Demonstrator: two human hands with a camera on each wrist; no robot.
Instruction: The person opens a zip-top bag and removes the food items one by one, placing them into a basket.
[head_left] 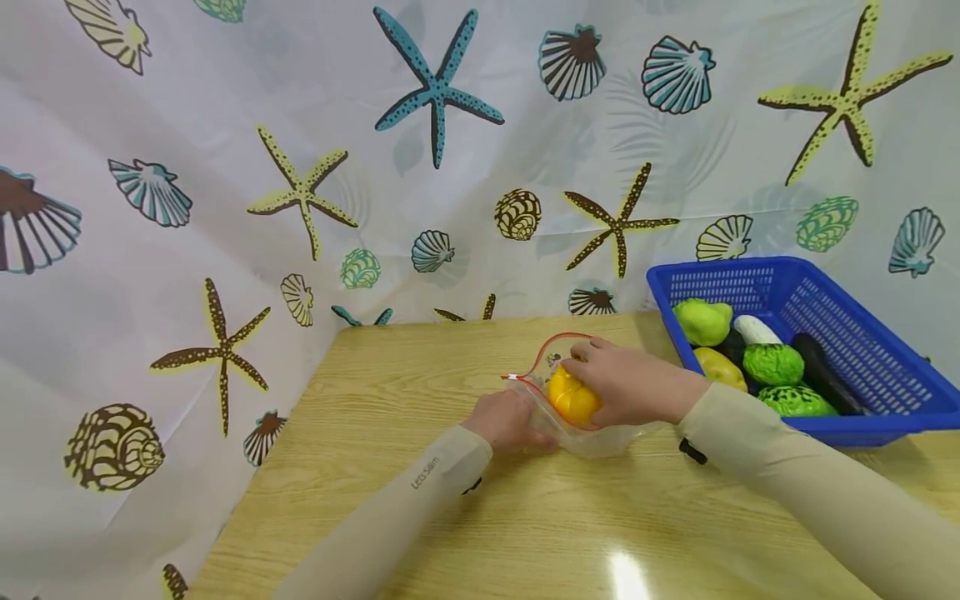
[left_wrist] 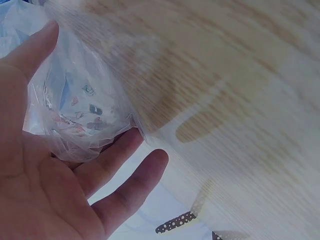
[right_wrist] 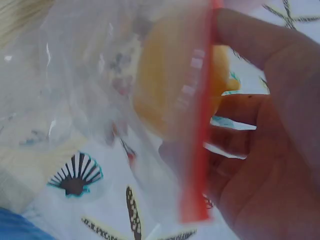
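Near the middle of the table, a clear zip bag with a red zip edge has its mouth spread open. My right hand grips a round, lobed yellow-orange fruit or vegetable at the mouth. In the right wrist view, the yellow-orange piece shows partly through the plastic, behind the red strip, with a small nub at one end. My left hand is at the bag's left side. The left wrist view has its thumb and fingers extended and spread, touching the printed plastic; part of the hand is hidden behind the bag.
At the right, a blue plastic basket holds several fruits and vegetables, including a yellow-green one, green ones and a dark, long eggplant. A curtain with shells and starfish hangs behind the wooden table.
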